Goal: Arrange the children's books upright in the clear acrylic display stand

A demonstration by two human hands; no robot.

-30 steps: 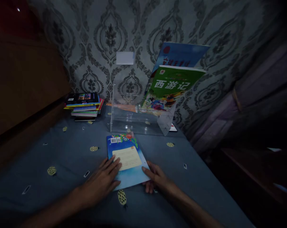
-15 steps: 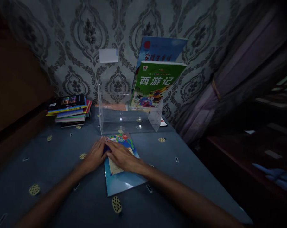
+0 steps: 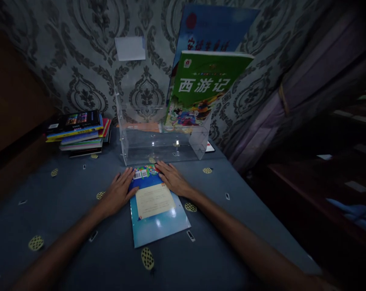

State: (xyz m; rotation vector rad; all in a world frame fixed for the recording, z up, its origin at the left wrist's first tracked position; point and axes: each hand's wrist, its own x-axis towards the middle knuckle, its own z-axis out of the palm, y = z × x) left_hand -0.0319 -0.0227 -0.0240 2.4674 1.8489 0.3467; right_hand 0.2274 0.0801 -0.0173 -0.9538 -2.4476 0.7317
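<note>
A thin blue book [image 3: 161, 228] lies flat on the table, its barcode side up with a cream text panel. My left hand [image 3: 118, 192] rests at the book's upper left edge, fingers stretched out and the thumb over the cover. On the upper right corner lies my right hand [image 3: 173, 180], flat with its fingers extended. Just beyond the book stands a clear acrylic rack [image 3: 158, 151]. In the rack's right side lean a green book [image 3: 201, 89] with white Chinese characters and, behind it, a taller blue book [image 3: 216, 28].
A stack of several books [image 3: 80, 131] sits at the back left of the table [image 3: 225, 242]. A white card [image 3: 130, 48] is at the rack's top left. Behind the rack's right side lies a phone-like device [image 3: 210, 147]. A tied curtain [image 3: 258, 121] hangs at the right.
My right hand has slid right across the book, from beside my left hand to the upper right corner, uncovering the text panel and barcode. The view has shifted slightly closer.
</note>
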